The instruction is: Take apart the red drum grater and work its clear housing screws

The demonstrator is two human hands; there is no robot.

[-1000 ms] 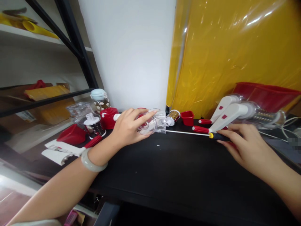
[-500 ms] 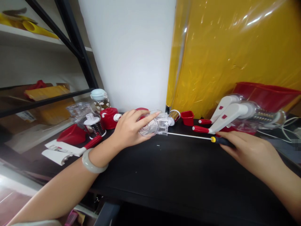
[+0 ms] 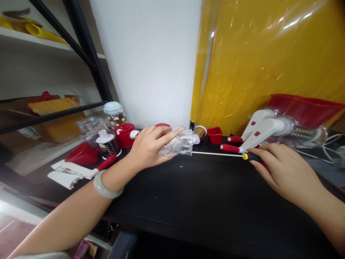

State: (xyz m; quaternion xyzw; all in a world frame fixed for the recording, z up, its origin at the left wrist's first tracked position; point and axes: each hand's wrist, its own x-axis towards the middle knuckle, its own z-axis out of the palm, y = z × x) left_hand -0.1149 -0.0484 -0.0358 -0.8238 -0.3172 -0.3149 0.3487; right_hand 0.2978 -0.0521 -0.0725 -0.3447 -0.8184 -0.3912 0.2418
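My left hand [image 3: 153,145] is closed over a clear plastic grater body [image 3: 185,142], pressing it down on its side on the black table. In my right hand [image 3: 283,169] is the dark handle of a screwdriver [image 3: 218,154] with a yellow collar. The long metal shaft runs level to the left, and its tip is inside or behind the clear body's right end; I cannot tell which. A grater drum [image 3: 199,135] and a small red cup [image 3: 215,135] sit just behind the shaft.
At the right stand assembled drum graters with white crank arms [image 3: 264,135] and red hoppers [image 3: 307,108]. To the left lie a red base [image 3: 125,135], a red pusher [image 3: 83,154], another drum [image 3: 108,145] and white crank parts [image 3: 70,171]. A blue-lidded bottle [image 3: 113,109] stands behind them.
My right hand has turned slightly around the screwdriver handle, and the handle end has risen a little. My left hand and the clear body have stayed in place.
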